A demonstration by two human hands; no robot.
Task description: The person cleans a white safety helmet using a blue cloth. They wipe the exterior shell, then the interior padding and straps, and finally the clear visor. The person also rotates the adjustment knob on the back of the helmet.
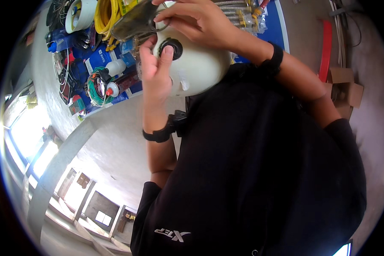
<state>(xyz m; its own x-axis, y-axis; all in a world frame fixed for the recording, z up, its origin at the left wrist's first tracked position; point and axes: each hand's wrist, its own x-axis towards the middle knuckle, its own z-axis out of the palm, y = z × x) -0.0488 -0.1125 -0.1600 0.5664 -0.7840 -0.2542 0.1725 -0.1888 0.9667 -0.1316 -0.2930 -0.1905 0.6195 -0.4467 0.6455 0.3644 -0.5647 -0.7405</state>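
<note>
A pale, rounded helmet [202, 70] is held close against the chest of the person's black T-shirt [260, 170], at the near edge of a blue surface [279, 32], with its smoke-tinted visor [132, 21] lying toward the left. The left hand [156, 70] steadies the shell: its thumb presses on the black round knob [171, 49] at the helmet's side, while the other fingers curl around the front edge, partly out of sight, so the grip is closed but not clenched. The right hand [202, 23] comes across the top, its fingers drawn together in a pinch on the ringed end of the visor, just beside the knob. As far as can be judged, the work is partway along: the knob sits on the shell, yet the visor's end seems apart from it (the far side is hidden, so its fixing there cannot be told). What appears unsettled is this near joint; whether it is being fitted or freed, one moment does not show. Farther left lie a coiled yellow hose [102, 17], a bundle of green wire [92, 91] and a red-capped can [123, 84].
</note>
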